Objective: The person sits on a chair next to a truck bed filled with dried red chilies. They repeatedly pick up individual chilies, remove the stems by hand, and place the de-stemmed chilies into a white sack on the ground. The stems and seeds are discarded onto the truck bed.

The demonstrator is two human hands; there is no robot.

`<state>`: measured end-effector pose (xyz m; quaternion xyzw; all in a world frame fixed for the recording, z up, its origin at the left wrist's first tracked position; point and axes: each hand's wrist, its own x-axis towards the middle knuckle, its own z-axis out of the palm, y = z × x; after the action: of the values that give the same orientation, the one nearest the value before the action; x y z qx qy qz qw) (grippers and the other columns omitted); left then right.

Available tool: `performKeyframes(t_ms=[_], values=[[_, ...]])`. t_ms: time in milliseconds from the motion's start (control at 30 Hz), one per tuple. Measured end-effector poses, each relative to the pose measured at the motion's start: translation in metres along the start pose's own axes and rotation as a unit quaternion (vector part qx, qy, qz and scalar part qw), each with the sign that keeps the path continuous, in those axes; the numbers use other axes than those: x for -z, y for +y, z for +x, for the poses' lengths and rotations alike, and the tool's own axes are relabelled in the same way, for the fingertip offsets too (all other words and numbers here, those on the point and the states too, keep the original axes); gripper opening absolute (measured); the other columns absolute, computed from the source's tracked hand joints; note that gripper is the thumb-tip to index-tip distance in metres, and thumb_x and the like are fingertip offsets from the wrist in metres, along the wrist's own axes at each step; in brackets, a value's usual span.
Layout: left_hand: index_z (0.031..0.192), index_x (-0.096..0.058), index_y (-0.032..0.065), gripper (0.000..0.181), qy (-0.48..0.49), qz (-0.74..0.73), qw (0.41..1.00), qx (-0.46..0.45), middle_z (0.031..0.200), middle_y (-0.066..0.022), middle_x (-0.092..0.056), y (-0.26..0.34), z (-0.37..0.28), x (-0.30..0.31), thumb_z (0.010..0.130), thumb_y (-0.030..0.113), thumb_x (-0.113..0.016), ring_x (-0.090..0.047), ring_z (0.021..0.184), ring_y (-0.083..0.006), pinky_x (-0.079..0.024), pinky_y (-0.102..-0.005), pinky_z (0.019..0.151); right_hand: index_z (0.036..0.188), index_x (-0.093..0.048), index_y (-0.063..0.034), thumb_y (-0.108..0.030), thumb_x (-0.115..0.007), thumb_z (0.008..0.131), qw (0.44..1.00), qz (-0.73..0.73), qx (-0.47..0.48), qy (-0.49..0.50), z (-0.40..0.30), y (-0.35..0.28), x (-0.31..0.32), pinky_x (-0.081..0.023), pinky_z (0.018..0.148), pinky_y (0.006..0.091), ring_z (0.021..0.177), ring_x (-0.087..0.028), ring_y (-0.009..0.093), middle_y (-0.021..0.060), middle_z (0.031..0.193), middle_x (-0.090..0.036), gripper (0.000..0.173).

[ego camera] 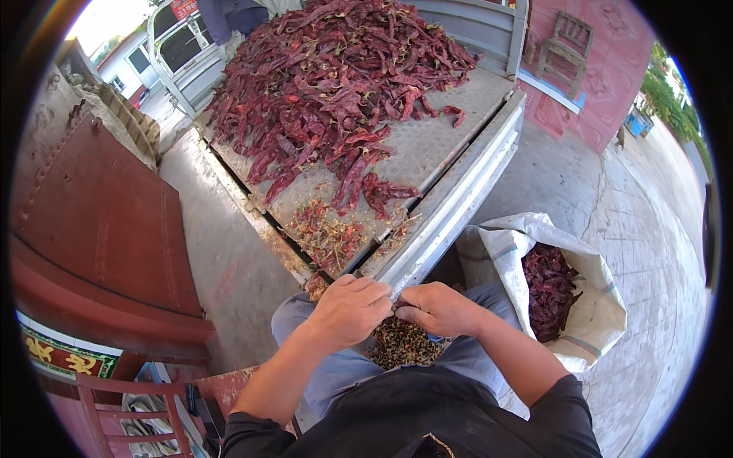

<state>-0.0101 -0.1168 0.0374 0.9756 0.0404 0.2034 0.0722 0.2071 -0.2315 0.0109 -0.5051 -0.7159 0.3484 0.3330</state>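
My left hand [358, 309] and my right hand [438, 309] meet above my lap, at the near corner of a truck bed. Their fingers are pinched together. A sliver of a dark red dried chili pepper [399, 306] shows at the right fingertips; the rest is hidden. What the left fingers grip cannot be made out. Between my knees, below the hands, lies a mass of chili stems [406, 343]. Ahead, a large heap of dried red chili peppers [343, 86] covers much of the truck bed [424, 149].
Stem scraps and seeds [332, 235] litter the bed's near corner. To the right stands an open woven sack [595, 297] with dried chilies inside. A metal side panel [458, 212] edges the bed. A red metal door [109, 217] is at left. Another person's gloved hand [232, 46] is beyond the heap.
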Motion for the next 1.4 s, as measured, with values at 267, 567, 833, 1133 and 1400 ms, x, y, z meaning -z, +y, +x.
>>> performKeyframes(t_ms=[267,567,833,1133,1400], values=[[0.086,-0.066,0.0118,0.013,0.163,0.035,0.968,0.190,0.093,-0.0028,-0.071,0.017,-0.011,-0.037,0.082,0.018,-0.078,-0.068,0.087,-0.0253,-0.048,-0.0425,0.079,0.091,-0.065,-0.0048,-0.024,-0.059,0.108,0.781,0.540,-0.189,0.251,-0.002,0.016,-0.051,-0.038,0.053,0.0249,0.057,-0.047,0.007,-0.0018,0.072,-0.056,0.026],[0.084,-0.069,0.0150,0.013,0.087,0.014,0.961,0.263,0.080,-0.0026,-0.068,0.011,-0.056,-0.055,0.084,0.023,-0.079,-0.070,0.076,-0.0258,-0.053,-0.0416,0.066,0.110,-0.071,-0.0018,-0.019,-0.075,0.089,0.925,-0.091,-0.071,0.362,0.080,0.038,0.048,-0.055,0.079,0.0406,0.087,-0.068,0.032,0.0167,0.097,-0.070,0.028],[0.086,-0.074,0.0132,0.011,0.117,-0.069,0.950,0.281,0.077,-0.0059,-0.070,0.010,-0.058,-0.052,0.084,0.020,-0.081,-0.070,0.072,-0.0283,-0.055,-0.0385,0.066,0.113,-0.069,-0.0078,-0.024,-0.076,0.086,0.921,-0.249,-0.118,0.276,0.125,0.084,0.076,-0.055,0.084,0.0492,0.099,-0.067,0.042,0.0209,0.107,-0.069,0.033],[0.118,-0.068,0.0024,0.024,0.310,-0.410,0.801,0.308,0.115,-0.0126,-0.073,0.009,-0.015,-0.032,0.095,0.005,-0.074,-0.069,0.082,-0.0148,-0.055,-0.0273,0.069,0.114,-0.068,-0.0046,-0.020,-0.074,0.097,0.837,0.504,-0.166,0.132,0.048,0.003,0.034,-0.041,0.055,0.0237,0.055,-0.047,0.008,0.0059,0.086,-0.068,0.024],[0.110,-0.070,0.0007,0.019,0.214,-0.396,0.861,0.238,0.100,-0.0091,-0.069,0.014,-0.006,-0.037,0.093,0.003,-0.078,-0.067,0.082,-0.0150,-0.054,-0.0286,0.071,0.119,-0.069,-0.0070,-0.017,-0.075,0.096,0.859,0.460,-0.195,0.114,0.001,-0.005,-0.003,-0.043,0.058,0.0221,0.064,-0.051,0.004,-0.0011,0.087,-0.065,0.026]])
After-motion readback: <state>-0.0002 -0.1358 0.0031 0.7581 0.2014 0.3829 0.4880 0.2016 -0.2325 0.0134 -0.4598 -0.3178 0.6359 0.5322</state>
